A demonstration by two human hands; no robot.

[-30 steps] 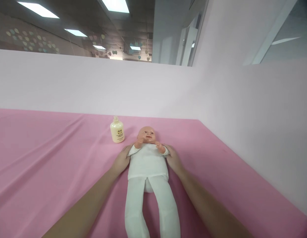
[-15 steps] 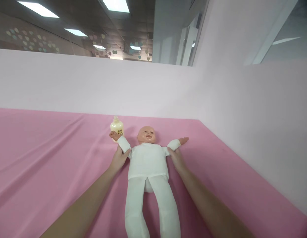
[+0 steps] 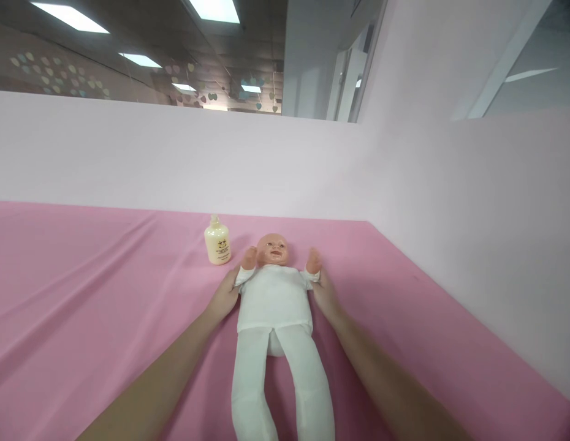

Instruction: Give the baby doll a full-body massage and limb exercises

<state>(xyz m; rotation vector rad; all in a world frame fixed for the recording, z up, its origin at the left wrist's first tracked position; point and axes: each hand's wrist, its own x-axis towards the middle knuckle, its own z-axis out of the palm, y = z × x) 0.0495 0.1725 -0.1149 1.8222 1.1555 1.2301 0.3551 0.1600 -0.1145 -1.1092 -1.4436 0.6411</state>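
A baby doll (image 3: 274, 300) with a white cloth body lies on its back, head away from me, on a pink sheet (image 3: 105, 306). My left hand (image 3: 226, 295) is closed round the doll's arm on the left (image 3: 246, 267). On the other side, my right hand (image 3: 325, 293) grips the doll's arm on the right (image 3: 313, 267). Both doll arms are bent upward, their small hands standing beside the head (image 3: 273, 249). Part of my fingers is hidden behind the doll's sleeves.
A pale yellow bottle (image 3: 217, 243) stands upright on the sheet, left of the doll's head. Behind the sheet rises a low white wall (image 3: 174, 156) with glass above it. Another white wall (image 3: 473, 202) runs along the right side.
The doll's arms were spread out to the sides and have swung up and inward towards its head. The bottle, partly covered before, now shows fully. My hands stay by the doll's arms.
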